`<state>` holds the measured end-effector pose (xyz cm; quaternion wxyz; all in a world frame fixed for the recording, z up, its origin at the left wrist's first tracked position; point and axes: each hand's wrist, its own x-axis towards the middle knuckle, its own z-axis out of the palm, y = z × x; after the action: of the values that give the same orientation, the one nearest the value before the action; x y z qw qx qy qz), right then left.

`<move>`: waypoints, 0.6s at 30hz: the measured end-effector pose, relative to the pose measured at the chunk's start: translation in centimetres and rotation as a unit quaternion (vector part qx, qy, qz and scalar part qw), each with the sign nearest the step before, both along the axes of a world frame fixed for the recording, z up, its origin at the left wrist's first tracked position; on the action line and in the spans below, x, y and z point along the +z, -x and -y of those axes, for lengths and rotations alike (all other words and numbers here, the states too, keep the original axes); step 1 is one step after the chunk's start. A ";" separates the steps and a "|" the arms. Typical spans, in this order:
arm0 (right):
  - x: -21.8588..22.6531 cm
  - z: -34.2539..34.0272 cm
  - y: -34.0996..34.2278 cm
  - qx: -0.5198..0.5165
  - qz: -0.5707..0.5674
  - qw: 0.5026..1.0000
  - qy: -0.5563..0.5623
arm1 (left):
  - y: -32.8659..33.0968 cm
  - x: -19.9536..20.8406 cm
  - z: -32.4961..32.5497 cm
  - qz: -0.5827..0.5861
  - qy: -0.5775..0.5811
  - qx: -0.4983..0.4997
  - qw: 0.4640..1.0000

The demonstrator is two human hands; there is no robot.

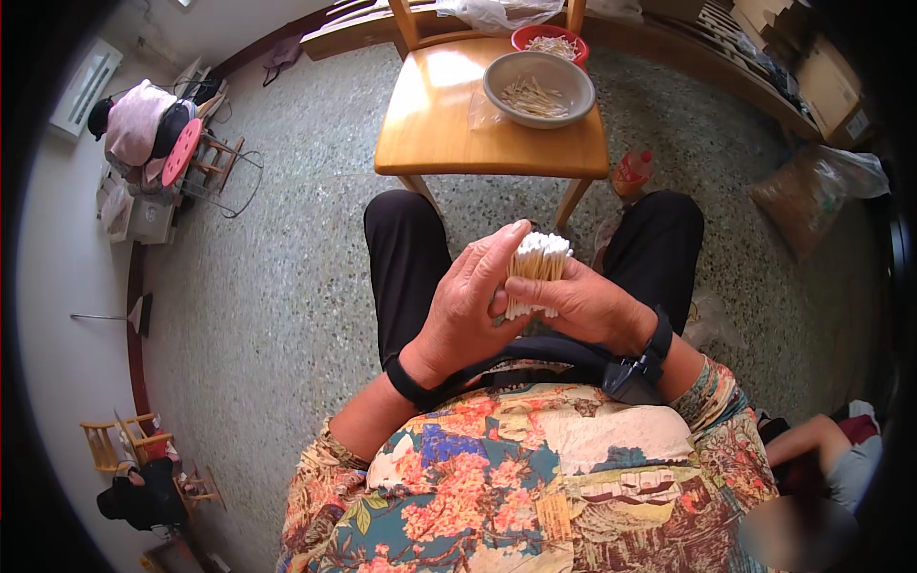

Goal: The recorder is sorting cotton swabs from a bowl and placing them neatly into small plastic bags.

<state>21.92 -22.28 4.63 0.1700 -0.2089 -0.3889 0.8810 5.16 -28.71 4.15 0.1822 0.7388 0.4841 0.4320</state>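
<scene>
A thick bundle of cotton swabs (538, 269) stands roughly upright over my lap, white tips at its top and bottom. My right hand (594, 304) is closed around its right side, with the thumb across the front of the sticks. Against the left side presses my left hand (466, 304), its fingers cupped along the bundle and partly hidden behind it. In front of me on a wooden chair (430, 119) sits a grey bowl (544, 121) with loose swabs in it. Behind that is a red bowl (519, 38), also holding swabs.
A bottle with a red cap (632, 174) is on the floor by the chair's right side. Farther right lies a filled plastic bag (798, 201) near cardboard boxes (829, 91). At left are a red round stool (181, 153) and piled clothing. Another person's arm (807, 439) shows at lower right.
</scene>
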 end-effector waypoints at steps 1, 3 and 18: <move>0.3 0.0 0.0 0.007 0.019 1.000 -0.018 | 0.0 -0.2 0.0 0.013 -0.019 -0.001 1.000; 0.4 0.0 -0.1 0.031 0.031 0.999 -0.023 | 0.0 0.0 -0.1 0.027 -0.039 -0.002 0.999; 0.8 -0.1 -0.2 0.029 0.041 0.995 -0.085 | 0.2 1.8 -1.2 -0.068 -0.013 -0.070 0.995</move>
<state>22.08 -22.13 5.40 0.1458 -0.2184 -0.4745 0.8402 4.92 -27.49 5.95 0.1692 0.8007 0.4371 0.3731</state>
